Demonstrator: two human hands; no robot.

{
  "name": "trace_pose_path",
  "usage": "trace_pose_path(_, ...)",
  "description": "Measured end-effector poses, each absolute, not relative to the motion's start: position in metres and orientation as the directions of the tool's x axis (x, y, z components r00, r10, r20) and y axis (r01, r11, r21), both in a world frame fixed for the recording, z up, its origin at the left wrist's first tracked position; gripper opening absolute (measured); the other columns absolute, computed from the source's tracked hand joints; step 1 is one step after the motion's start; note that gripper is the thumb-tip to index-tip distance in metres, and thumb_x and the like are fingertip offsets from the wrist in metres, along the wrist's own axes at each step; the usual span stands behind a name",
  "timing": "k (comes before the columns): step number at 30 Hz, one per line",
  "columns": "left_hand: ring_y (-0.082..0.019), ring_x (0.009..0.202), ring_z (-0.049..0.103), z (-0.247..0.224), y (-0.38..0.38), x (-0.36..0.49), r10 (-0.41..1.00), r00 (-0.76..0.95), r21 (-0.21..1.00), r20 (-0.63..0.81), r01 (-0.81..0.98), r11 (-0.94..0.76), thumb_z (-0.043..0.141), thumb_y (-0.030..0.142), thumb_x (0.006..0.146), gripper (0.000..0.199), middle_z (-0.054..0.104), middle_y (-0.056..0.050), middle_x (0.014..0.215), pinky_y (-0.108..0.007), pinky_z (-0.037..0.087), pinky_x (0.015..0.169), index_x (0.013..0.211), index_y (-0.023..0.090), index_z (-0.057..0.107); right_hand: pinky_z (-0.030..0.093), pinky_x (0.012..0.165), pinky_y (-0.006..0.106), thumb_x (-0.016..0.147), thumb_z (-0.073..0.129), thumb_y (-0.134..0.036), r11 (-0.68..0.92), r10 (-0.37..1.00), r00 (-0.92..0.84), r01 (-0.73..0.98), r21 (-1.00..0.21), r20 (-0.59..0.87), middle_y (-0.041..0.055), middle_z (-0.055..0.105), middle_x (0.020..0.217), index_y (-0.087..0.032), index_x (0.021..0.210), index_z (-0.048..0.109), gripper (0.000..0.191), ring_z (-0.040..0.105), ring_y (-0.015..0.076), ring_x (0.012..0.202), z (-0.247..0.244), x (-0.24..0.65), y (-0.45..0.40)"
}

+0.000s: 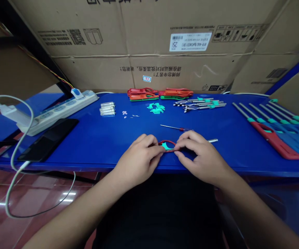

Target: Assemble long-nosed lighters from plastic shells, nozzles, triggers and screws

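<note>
Between my two hands lies a red lighter casing (pixel 168 141) with a green trigger piece (pixel 166 146) inside its loop, close to the table's front edge. My left hand (pixel 145 155) is closed on the casing's left part, its fingers pressed together. At the other side my right hand (pixel 197 152) pinches the casing near the trigger with thumb and fingertips. A metal tube end (pixel 213 140) sticks out beyond my right hand. Just behind the hands rests a screwdriver (pixel 172 127) with a red handle end.
Red and orange casings (pixel 143 94), green pieces (pixel 156 108), clear cylinders (pixel 107 109) and wired metal rods (pixel 206 103) lie behind. Several long lighters (pixel 276 140) are at right. A phone (pixel 49 138) and power strip (pixel 61 110) with cables lie left; cardboard (pixel 149 41) stands behind.
</note>
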State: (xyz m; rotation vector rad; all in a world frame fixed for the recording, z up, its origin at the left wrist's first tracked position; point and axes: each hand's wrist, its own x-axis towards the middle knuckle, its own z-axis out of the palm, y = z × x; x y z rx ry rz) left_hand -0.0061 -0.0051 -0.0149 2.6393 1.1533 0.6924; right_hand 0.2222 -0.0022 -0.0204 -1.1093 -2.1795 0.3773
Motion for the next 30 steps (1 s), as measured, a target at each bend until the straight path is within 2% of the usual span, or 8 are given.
trace_pose_path(4, -0.020, 0.088, 0.051, -0.015, -0.005, -0.006, 0.721, 0.591, 0.340, 0.362, 0.637, -0.692, 0.052, 0.021, 0.099, 0.024, 0.059, -0.007, 0.096, -0.035, 0.046, 0.076, 0.110, 0.022, 0.073, 0.046, 0.092, 0.047, 0.091, 0.061, -0.018, 0.649, 0.744, -0.471, 0.678, -0.344, 0.474, 0.0052, 0.068, 0.107, -0.026, 0.095, 0.074, 0.016, 0.061, 0.0236, 0.100, -0.022, 0.223, -0.007)
trace_pose_path(10, -0.020, 0.089, 0.051, -0.015, -0.003, -0.010, 0.716, 0.610, 0.353, 0.339, 0.623, -0.698, 0.051, 0.020, 0.099, 0.025, 0.059, -0.007, 0.097, -0.036, 0.046, 0.079, 0.111, 0.022, 0.072, 0.044, 0.084, 0.044, 0.093, 0.059, -0.020, 0.662, 0.699, -0.506, 0.724, -0.191, 0.506, 0.0053, 0.071, 0.102, -0.025, 0.094, 0.076, 0.017, 0.061, 0.0235, 0.096, -0.022, 0.220, -0.011)
trace_pose_path(17, -0.020, 0.093, 0.052, -0.015, -0.004, -0.011, 0.731, 0.592, 0.408, 0.338, 0.608, -0.681, 0.053, 0.016, 0.097, 0.020, 0.061, -0.007, 0.101, -0.037, 0.047, 0.085, 0.107, 0.019, 0.070, 0.043, 0.085, 0.043, 0.091, 0.060, -0.021, 0.619, 0.755, -0.479, 0.745, -0.246, 0.448, 0.0072, 0.067, 0.098, -0.021, 0.094, 0.072, 0.012, 0.059, 0.0240, 0.095, -0.020, 0.214, -0.014)
trace_pose_path(26, -0.019, 0.090, 0.052, -0.015, -0.004, -0.011, 0.726, 0.592, 0.427, 0.349, 0.589, -0.686, 0.055, 0.017, 0.097, 0.018, 0.061, -0.005, 0.098, -0.033, 0.045, 0.080, 0.104, 0.020, 0.072, 0.040, 0.091, 0.044, 0.089, 0.065, -0.023, 0.589, 0.758, -0.418, 0.769, -0.249, 0.500, 0.0056, 0.066, 0.103, -0.024, 0.094, 0.073, 0.010, 0.059, 0.0238, 0.100, -0.023, 0.223, -0.015)
trace_pose_path(30, -0.018, 0.092, 0.053, -0.013, -0.003, -0.012, 0.741, 0.589, 0.465, 0.324, 0.583, -0.667, 0.057, 0.016, 0.096, 0.017, 0.061, -0.004, 0.098, -0.033, 0.045, 0.082, 0.102, 0.020, 0.072, 0.039, 0.094, 0.045, 0.091, 0.064, -0.025, 0.574, 0.783, -0.427, 0.777, -0.259, 0.453, 0.0049, 0.065, 0.107, -0.027, 0.095, 0.074, 0.012, 0.058, 0.0245, 0.105, -0.022, 0.230, -0.013)
